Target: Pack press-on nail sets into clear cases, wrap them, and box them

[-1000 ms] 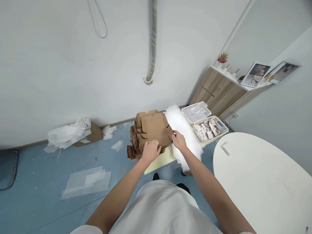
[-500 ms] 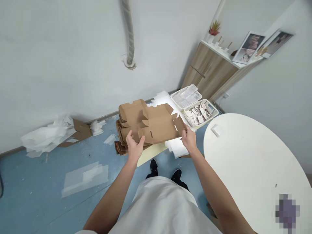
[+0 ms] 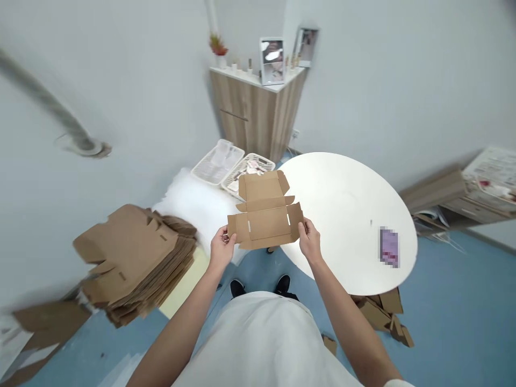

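Note:
A flat, unfolded brown cardboard box (image 3: 269, 223) is held out in front of me, its slots and side flaps showing. My left hand (image 3: 223, 248) is closed on its left flap, the thumb on top. At the opposite side, my right hand (image 3: 310, 240) pinches the right flap. The cardboard hangs in the air between the white mats and the near left edge of the round white table (image 3: 342, 215). To the left lies a thick stack of similar flat boxes (image 3: 137, 252), apart from both hands.
Two white plastic baskets (image 3: 217, 161) stand beyond the cardboard, one filled with small packets. Behind them is a wooden corner cabinet (image 3: 250, 107) with frames and a plant. A pixelated purple item (image 3: 389, 247) lies on the table. More cardboard pieces (image 3: 381, 312) rest on the floor below it.
My view has swung right. The flat box has come away from above the stack toward the round table, gripped in both hands.

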The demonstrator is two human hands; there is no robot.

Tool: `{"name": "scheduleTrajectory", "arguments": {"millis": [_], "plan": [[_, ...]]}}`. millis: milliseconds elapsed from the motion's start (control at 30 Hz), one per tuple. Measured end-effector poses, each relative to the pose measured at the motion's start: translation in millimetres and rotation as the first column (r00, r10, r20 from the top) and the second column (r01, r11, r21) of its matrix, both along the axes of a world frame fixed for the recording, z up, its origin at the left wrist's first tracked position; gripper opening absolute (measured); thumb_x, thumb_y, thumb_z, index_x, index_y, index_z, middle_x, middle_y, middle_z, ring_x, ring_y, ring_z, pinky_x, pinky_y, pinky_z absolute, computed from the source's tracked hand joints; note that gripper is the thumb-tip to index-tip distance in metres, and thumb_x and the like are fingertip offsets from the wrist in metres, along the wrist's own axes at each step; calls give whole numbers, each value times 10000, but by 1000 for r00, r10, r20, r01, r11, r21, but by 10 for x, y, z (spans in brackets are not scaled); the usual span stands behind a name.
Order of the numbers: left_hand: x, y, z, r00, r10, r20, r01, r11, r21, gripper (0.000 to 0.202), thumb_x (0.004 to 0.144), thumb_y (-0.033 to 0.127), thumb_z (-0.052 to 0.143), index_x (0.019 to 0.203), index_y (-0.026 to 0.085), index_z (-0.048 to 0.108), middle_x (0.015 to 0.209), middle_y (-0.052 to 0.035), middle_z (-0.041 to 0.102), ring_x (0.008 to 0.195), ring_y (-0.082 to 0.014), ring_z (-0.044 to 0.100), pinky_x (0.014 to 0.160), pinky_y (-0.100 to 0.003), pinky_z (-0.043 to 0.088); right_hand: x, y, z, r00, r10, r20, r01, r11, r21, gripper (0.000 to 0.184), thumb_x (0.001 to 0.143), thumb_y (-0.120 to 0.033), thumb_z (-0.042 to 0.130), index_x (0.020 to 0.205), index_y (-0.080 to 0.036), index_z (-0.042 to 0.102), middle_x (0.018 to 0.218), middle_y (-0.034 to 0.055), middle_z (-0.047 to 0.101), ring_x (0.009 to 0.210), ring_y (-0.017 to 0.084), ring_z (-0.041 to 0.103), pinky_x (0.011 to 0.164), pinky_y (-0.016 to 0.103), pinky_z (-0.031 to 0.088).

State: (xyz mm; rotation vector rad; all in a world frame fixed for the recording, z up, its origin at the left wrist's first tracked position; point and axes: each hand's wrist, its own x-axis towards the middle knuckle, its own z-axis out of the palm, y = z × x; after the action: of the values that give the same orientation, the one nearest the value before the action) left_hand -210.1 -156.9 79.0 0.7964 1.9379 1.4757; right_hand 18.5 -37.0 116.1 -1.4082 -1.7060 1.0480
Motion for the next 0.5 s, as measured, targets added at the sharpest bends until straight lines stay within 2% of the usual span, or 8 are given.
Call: {"name": "scheduleTrajectory", "arguments": {"millis": [167,267,367,500], "plan": [[591,567,-156,980,-157,-125,152,987,-49,376,695,292,545,1042,148,547,1023,-86,556,688,-121,588,668,-290,501,871,180,-188,979,-201,-22,199,978,-65,324,765,-399,409,879,-169,607,913,75,580,822,181,521,685,285,422],[893,815,-293,954,-278,-114,274,960,-52,382,690,278,546,1046,140,555,932,-70,604,700,-139,593,675,-293,493,1319,212,-307,974,-226,10,225,966,-124,290,747,-359,401,801,-171,615,828,53,594,738,172,513,636,277,399],[1140,996,-423,924,-356,-140,343,933,-111,369,686,257,538,1036,141,567,878,-60,630,694,-147,591,672,-293,482,1661,187,-417,973,-225,45,229,961,-154,297,740,-337,383,811,-173,619,796,41,607,690,160,513,617,267,387],[1375,1154,-533,888,-439,-139,407,889,-209,365,676,237,542,1029,152,580,879,-56,647,668,-149,597,669,-297,476,1943,112,-588,968,-232,95,247,950,-189,330,749,-330,367,904,-183,618,863,48,621,673,151,534,639,268,400]]}}
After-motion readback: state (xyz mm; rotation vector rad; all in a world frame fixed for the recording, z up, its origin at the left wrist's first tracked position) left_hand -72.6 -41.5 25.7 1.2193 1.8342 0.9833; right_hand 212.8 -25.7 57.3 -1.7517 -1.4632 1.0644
